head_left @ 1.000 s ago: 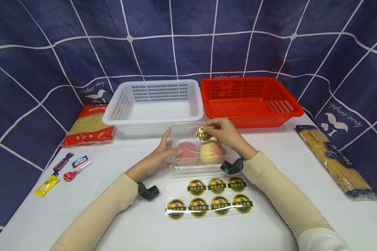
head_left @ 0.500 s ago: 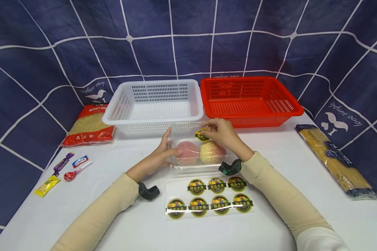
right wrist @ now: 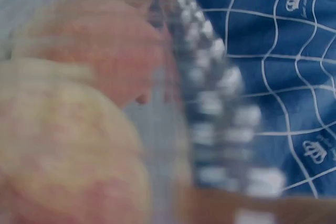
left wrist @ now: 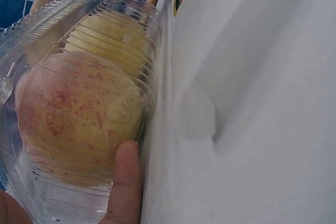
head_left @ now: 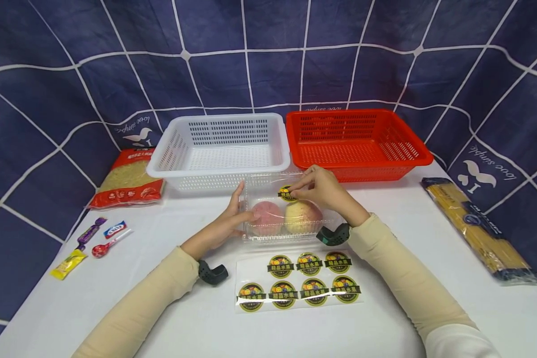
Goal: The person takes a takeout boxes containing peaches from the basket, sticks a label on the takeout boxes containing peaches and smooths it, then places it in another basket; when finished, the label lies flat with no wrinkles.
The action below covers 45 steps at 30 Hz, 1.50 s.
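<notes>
A clear plastic clamshell box (head_left: 259, 186) on the white table contains two peaches, one pink (head_left: 267, 219) and one yellow with red (head_left: 302, 217). With my left hand (head_left: 219, 224) I hold the box's left end; the thumb lies over the lid and a finger (left wrist: 127, 174) touches the box's side near the table. A round black-and-gold fruit sticker (head_left: 287, 194) lies at the lid's upper middle. My right hand (head_left: 322, 189) has its bent thumb and fingertips at the sticker's right part, covering it. The right wrist view is blurred, and shows peaches through plastic.
A sheet of several matching stickers (head_left: 297, 283) lies in front of the box. Behind stand a white basket (head_left: 223, 174) and a red basket (head_left: 362, 166). Left are a red noodle bag (head_left: 127, 179) and small candies (head_left: 89, 233); right, a spaghetti pack (head_left: 479, 231).
The sticker has shifted slightly left and shows less of its right part. My right hand moved a little left, then slightly back right. My left hand and the box stayed put.
</notes>
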Each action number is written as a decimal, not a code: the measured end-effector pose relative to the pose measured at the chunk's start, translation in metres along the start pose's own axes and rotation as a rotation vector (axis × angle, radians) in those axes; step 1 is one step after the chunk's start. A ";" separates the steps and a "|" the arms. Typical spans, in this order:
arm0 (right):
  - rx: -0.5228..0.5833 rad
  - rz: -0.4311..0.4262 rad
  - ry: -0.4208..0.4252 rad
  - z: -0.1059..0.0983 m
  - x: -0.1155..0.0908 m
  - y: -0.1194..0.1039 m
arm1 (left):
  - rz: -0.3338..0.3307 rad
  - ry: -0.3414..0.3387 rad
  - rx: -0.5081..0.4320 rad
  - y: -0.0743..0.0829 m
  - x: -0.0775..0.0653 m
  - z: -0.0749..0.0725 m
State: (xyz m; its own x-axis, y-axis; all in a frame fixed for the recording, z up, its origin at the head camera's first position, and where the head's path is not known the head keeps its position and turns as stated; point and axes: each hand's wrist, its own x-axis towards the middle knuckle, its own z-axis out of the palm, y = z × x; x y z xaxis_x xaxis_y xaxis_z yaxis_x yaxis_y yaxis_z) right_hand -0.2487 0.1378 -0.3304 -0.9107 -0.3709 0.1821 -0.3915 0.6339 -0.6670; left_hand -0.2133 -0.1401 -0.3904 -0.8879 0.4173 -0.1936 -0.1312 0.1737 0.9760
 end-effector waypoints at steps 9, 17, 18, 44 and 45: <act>0.055 0.023 -0.098 -0.035 -0.006 0.008 | 0.020 -0.007 -0.006 0.002 -0.004 0.000; 0.378 -0.023 -0.106 -0.091 -0.020 0.030 | 0.014 -0.001 -0.007 0.001 -0.005 0.001; 0.432 -0.023 -0.084 -0.098 -0.022 0.034 | 0.014 0.002 -0.014 0.001 -0.005 0.001; 1.083 0.348 0.626 -0.172 -0.077 0.160 | -0.012 -0.106 -0.040 0.003 -0.007 -0.011; 1.041 0.390 0.630 -0.171 -0.077 0.162 | -0.011 -0.113 -0.049 0.003 -0.007 -0.011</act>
State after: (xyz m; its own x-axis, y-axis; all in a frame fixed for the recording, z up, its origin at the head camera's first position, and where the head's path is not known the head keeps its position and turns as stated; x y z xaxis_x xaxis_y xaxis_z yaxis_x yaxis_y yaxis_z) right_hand -0.2650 0.3854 -0.3289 -0.9581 0.2846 -0.0335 -0.0579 -0.3067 -0.9500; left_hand -0.2126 -0.1525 -0.3846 -0.8312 0.5143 -0.2112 -0.1643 0.1357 0.9770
